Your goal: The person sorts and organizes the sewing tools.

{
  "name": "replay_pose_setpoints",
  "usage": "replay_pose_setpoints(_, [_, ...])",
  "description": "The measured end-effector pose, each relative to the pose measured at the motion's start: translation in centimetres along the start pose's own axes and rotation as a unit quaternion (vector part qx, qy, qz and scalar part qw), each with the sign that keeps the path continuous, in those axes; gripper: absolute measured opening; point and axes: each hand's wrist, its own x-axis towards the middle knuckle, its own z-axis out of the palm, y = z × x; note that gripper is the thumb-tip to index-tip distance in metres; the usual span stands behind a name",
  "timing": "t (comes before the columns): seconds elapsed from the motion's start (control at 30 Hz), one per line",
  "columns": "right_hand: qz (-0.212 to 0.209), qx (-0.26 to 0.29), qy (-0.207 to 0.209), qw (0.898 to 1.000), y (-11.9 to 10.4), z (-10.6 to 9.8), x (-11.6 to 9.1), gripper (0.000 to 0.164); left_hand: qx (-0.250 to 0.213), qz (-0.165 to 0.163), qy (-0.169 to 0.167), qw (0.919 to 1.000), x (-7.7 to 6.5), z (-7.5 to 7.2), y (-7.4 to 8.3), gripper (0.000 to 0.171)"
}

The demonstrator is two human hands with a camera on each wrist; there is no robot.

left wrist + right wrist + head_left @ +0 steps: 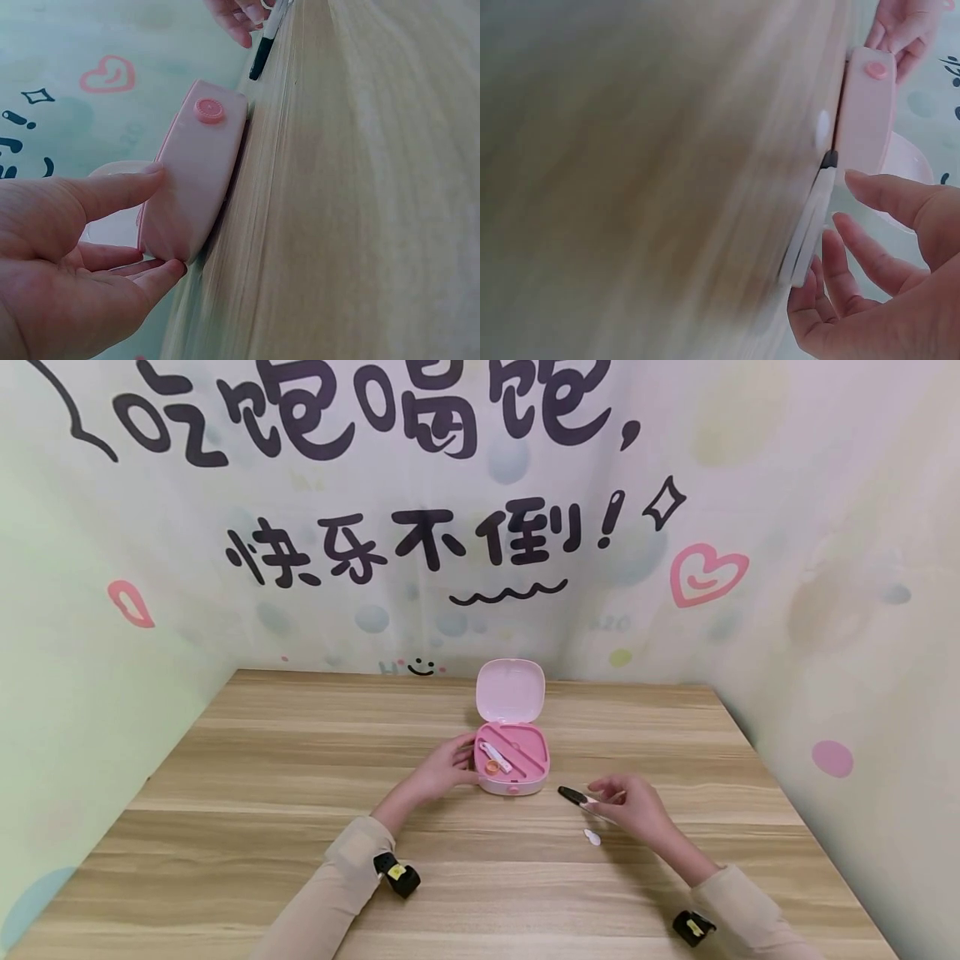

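My left hand (438,770) holds the left side of a pink case (513,787), thumb at the front rim and fingers along the side, as the left wrist view shows. The lid (511,691) stands up at the back. Inside, a white nail clipper (495,757) and a small round orange piece (492,767) lie in the left compartment. My right hand (630,806) is beside a slim white tool with a black end (572,794), lying right of the case. Two pale parallel strips (808,232) of it show close to my spread fingers, thumb apart.
A small white piece (592,837) lies on the wooden table (480,893) just in front of the black-ended tool. Behind the table's back edge hangs a printed cloth (420,627) with large black characters. Black wrist cameras (397,875) sit on both sleeves.
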Motion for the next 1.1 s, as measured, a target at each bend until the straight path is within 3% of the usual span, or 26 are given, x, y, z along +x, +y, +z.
replay_pose_setpoints(0.2, [0.007,0.002,-0.012,1.0,0.6,-0.4,-0.5,0.026,-0.001,-0.007,0.002,1.0,0.0,0.0,-0.1,0.078])
replay_pose_setpoints(0.47, [-0.019,-0.012,-0.027,0.999,1.4,-0.5,-0.4,0.025,0.002,-0.008,0.003,1.0,0.0,0.0,0.0,0.078])
replay_pose_setpoints(1.1, [-0.045,-0.034,-0.039,0.998,1.2,-0.6,-0.5,0.019,-0.005,-0.009,0.002,0.9999,-0.1,0.0,0.1,0.077])
